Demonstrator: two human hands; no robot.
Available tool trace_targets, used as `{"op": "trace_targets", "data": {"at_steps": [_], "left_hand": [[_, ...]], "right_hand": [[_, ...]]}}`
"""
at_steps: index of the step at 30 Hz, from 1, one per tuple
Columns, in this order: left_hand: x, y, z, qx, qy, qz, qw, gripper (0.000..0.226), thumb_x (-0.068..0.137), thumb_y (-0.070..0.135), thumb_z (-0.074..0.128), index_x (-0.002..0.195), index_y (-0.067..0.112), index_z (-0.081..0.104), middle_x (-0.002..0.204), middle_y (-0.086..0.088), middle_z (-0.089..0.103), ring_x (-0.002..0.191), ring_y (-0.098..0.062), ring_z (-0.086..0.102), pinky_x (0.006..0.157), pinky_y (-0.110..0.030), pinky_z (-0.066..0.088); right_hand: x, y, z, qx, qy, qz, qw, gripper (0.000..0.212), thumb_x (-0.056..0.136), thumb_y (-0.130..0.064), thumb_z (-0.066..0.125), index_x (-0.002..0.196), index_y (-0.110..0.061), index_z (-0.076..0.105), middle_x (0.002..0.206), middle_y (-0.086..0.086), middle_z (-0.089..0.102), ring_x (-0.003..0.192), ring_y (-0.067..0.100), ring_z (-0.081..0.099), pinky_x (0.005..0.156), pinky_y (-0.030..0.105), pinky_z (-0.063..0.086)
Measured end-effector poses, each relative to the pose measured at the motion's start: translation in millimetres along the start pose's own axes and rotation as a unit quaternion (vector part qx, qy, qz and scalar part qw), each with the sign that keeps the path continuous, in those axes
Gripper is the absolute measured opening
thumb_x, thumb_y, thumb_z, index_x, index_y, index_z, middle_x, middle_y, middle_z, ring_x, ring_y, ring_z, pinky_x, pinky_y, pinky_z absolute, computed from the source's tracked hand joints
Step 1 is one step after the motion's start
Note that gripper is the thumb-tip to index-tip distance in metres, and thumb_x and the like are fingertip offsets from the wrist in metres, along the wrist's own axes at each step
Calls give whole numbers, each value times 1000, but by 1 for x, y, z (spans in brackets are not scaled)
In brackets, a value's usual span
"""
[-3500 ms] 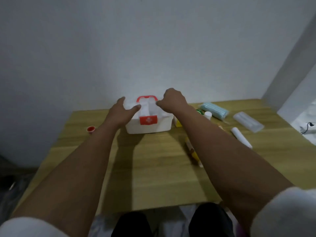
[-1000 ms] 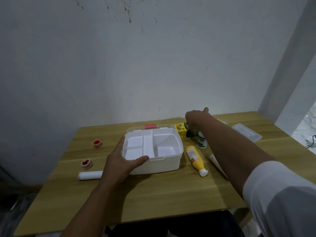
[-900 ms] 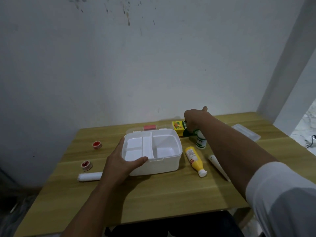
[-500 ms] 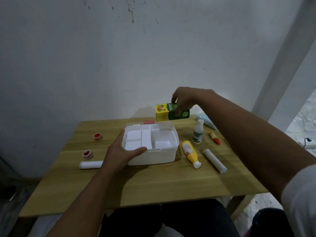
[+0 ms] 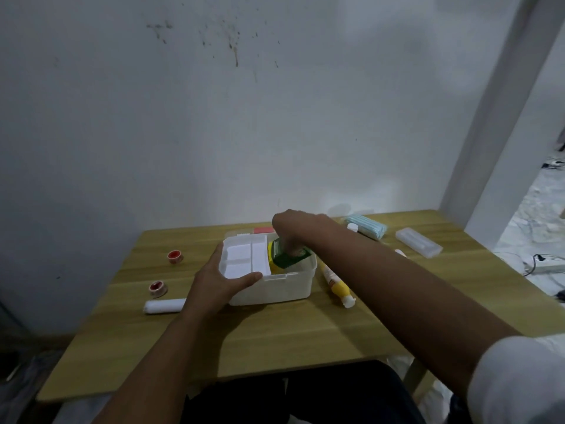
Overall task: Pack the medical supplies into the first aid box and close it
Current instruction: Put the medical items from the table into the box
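1. The right hand (image 5: 290,228) has brought the yellow-and-green cardboard carton (image 5: 286,258) down into the large right-hand compartment of the open white plastic first aid box (image 5: 275,289). The carton sits tilted, its green end uppermost and its yellow side against the inner divider. The right grip is clenched on the carton's top from above; I judge it is not yet let go.
2. The left hand (image 5: 220,281) braces the box at its front-left corner, thumb hooked over the rim and fingers along the wall, so that grip is grasping the box itself.
3. For the task, this looks like the first item going in. The two small left compartments show only white.
4. Against the frame half a second back, the carton was held in the air above the far edge of the box; now it is inside the rim. A second ago the hand was only closing on it on the desk (image 5: 275,338) behind the box.
5. The left hand's hold on the box has not shifted across those frames.
6. Left to pack, by my reckoning: the yellow squeeze bottle (image 5: 336,286) just right of the box, the white gauze roll (image 5: 165,306) and two red-cored tape rolls (image 5: 158,288) at left, the pale blue mask pack (image 5: 367,229) and the clear plastic case (image 5: 419,246) at far right.
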State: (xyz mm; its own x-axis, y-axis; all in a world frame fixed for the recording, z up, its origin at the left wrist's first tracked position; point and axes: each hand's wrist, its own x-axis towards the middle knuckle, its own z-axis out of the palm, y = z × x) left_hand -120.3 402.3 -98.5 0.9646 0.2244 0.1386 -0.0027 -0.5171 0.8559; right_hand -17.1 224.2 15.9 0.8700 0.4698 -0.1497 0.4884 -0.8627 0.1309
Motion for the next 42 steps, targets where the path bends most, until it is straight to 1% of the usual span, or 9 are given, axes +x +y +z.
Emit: {"op": "trace_targets", "data": {"at_steps": [4,7,15,21,24,27,30,38,42], "left_hand": [[1,-1,0,1,5,-5,1000,117,63,61,88,160,37,27,155,2,47,134,-23,47,95,-43,51],[1,-1,1,-4,10,1,1000,115,63,61,89,159,39,28,152,4,50,126,-18,48,90,-38,51],[2,-4,1,4,12,-12,1000,126,50,79,83,157,43,28,150,8,51,129,-19,50,92,-38,53],[2,-3,3,5,19,0,1000,117,60,66,88,158,39,30,150,6,51,126,-17,49,92,-38,53],[3,-2,4,5,17,6,1000,111,63,61,88,156,38,32,151,4,51,126,-16,48,95,-42,52],[8,-3,3,9,12,-2,1000,120,60,67,87,160,37,28,155,4,48,134,-23,48,97,-43,52],[12,-3,4,12,12,-6,1000,128,53,78,83,160,38,26,156,5,47,136,-23,47,99,-45,52],[22,0,11,18,12,14,1000,117,58,71,83,158,38,32,150,5,52,129,-22,50,94,-45,55],[29,-4,13,22,20,14,999,116,57,73,84,156,41,32,148,9,53,122,-16,50,90,-40,54]], "right_hand": [[7,-3,21,72,-20,-4,997,32,67,-4,87,76,-10,56,77,4,59,68,18,56,59,31,48],[12,1,41,132,-19,-24,991,33,70,-12,88,98,-7,72,82,2,63,77,22,59,57,27,42],[14,-1,66,165,59,-99,980,39,80,-23,81,117,-17,76,110,2,76,95,19,65,77,26,43],[12,15,51,147,63,-102,982,55,74,-33,88,125,-16,72,120,0,73,107,20,65,83,30,47],[3,46,23,215,134,-88,964,38,82,-25,83,117,-12,75,114,3,76,102,17,70,94,33,54],[-6,96,5,280,255,-36,925,21,86,-20,78,105,-13,80,102,3,79,91,13,73,93,35,57],[-12,149,6,297,303,54,904,19,87,-19,74,104,-14,80,103,3,79,94,14,72,92,29,56],[-10,229,65,220,191,217,932,34,90,-17,69,123,-10,72,124,11,71,114,29,65,97,36,51],[1,230,97,178,136,236,946,35,90,-19,67,124,-8,68,120,12,70,107,30,66,88,37,54]]}}
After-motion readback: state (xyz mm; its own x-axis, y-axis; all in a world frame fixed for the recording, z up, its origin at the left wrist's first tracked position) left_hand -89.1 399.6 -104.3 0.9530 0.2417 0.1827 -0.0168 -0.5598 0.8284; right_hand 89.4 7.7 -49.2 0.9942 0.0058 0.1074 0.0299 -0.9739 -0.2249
